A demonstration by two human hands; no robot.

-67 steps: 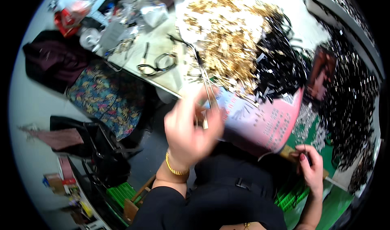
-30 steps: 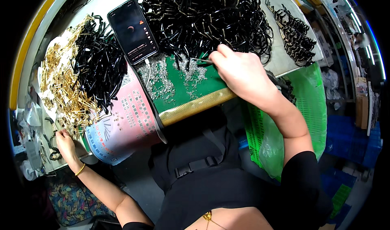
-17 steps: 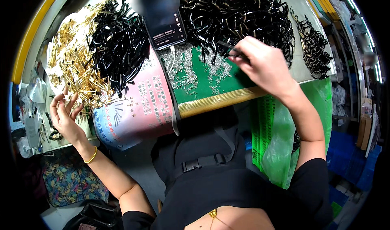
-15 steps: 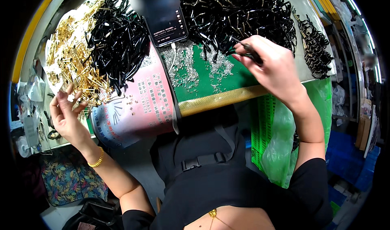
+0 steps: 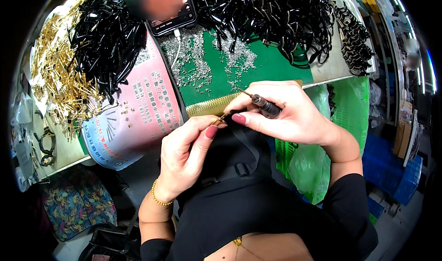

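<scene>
In front of my body my two hands meet at the table's edge. My left hand (image 5: 182, 157) is closed, with a thin gold metal piece (image 5: 220, 120) pinched between thumb and forefinger. A small screwdriver (image 5: 266, 107) with a dark handle lies in my right hand (image 5: 299, 116), its thin shaft pointing up to the left. The thumb and forefinger of that hand also close on a small dark part beside the gold piece; its shape is mostly hidden. Several tiny silver screws (image 5: 239, 58) are scattered on the green mat (image 5: 271, 74) beyond my hands.
At the left lies a heap of gold metal pieces (image 5: 53, 53), beside a pile of glossy black strips (image 5: 110, 40). A larger black pile (image 5: 271, 17) fills the back. A phone (image 5: 172, 12) with a white cable stands between them. Green crate (image 5: 285, 159) at right below the table.
My left hand has come from the gold heap to the middle, now pinching a gold piece. My right hand has drawn back from the screws with the screwdriver, toward my left hand.
</scene>
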